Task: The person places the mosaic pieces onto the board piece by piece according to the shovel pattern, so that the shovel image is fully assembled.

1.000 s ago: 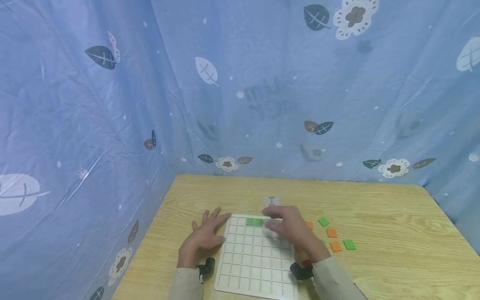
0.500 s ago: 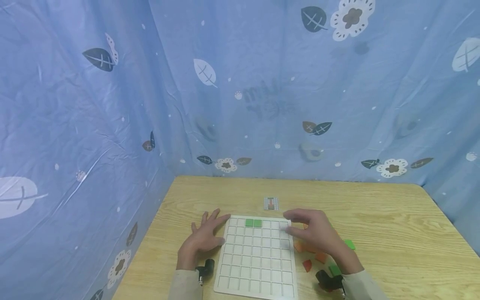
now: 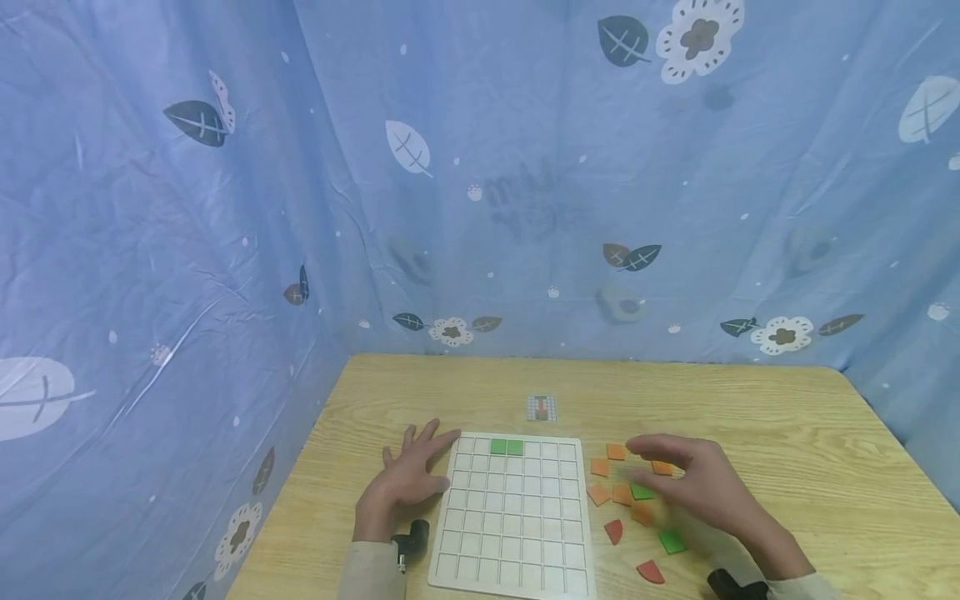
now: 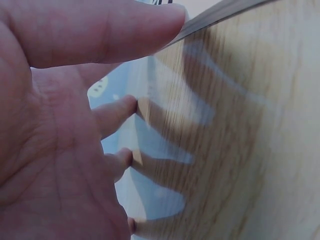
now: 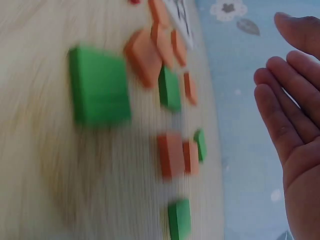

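A pale square grid board (image 3: 510, 527) lies on the table, with two green square tiles (image 3: 507, 447) side by side in its top row. My left hand (image 3: 405, 479) rests at the board's left edge, fingers spread; in the left wrist view its thumb (image 4: 125, 32) lies along the edge. My right hand (image 3: 701, 479) hovers above loose tiles right of the board, thumb and fingers apart, holding nothing. Under and around it are several orange tiles (image 3: 616, 452) and green tiles (image 3: 672, 542). The right wrist view has a green tile (image 5: 100, 85) closest to the camera.
Behind the board lies a small printed card (image 3: 542, 407) with a grid pattern. Two red rounded wedge pieces (image 3: 650, 572) lie near the board's lower right. A blue patterned curtain (image 3: 487, 208) hangs behind and to the left of the wooden table (image 3: 795, 467).
My right hand has moved right, from above the board's top row to above the loose tiles, uncovering the card and several pieces. My left hand has stayed at the board's edge.
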